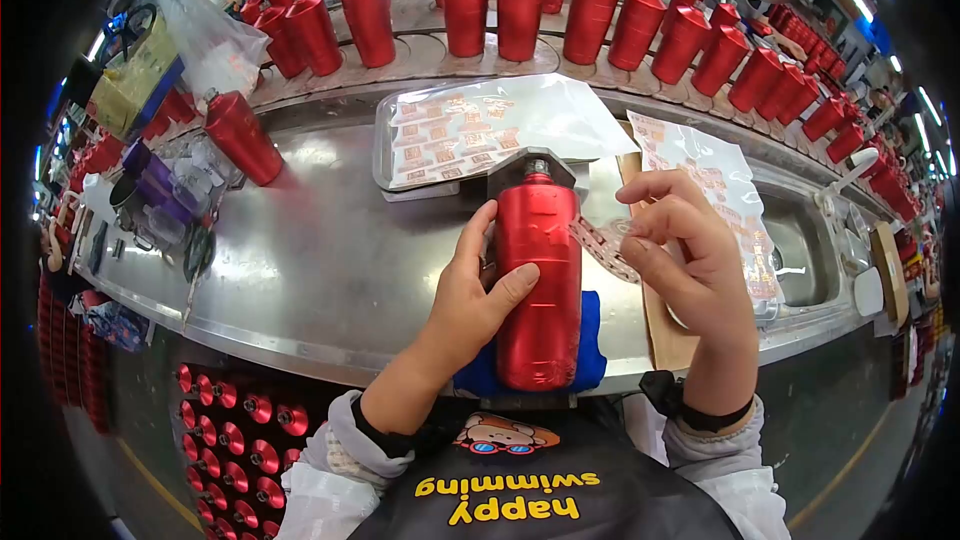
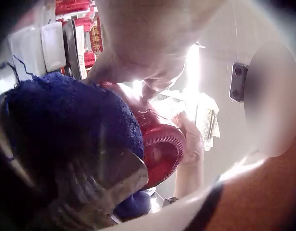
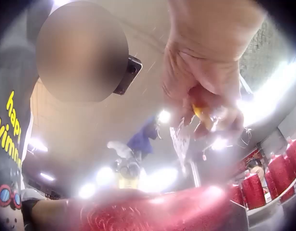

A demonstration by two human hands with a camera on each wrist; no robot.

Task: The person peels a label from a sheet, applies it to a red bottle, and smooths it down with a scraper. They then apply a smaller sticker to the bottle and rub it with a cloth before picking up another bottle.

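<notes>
1 red bottle [image 1: 540,330] is gripped by fingers of L hand [image 1: 465,300], over blue cloth [image 1: 591,340]; patterned strip [image 1: 602,249], prob. touching bottle, is pinched btwn R hand [image 1: 690,250] fingers.

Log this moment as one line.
left hand: holds red bottle | right hand: pinches patterned strip | blue cloth: under bottle | metal tray: bears printed sheet

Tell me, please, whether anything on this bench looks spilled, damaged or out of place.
Nothing looks spilled or damaged. One glossy red cylindrical bottle stands on the left of the shiny steel bench, apart from the red bottles along the grey curved conveyor, which seems odd; its lean may be lens distortion.
</notes>
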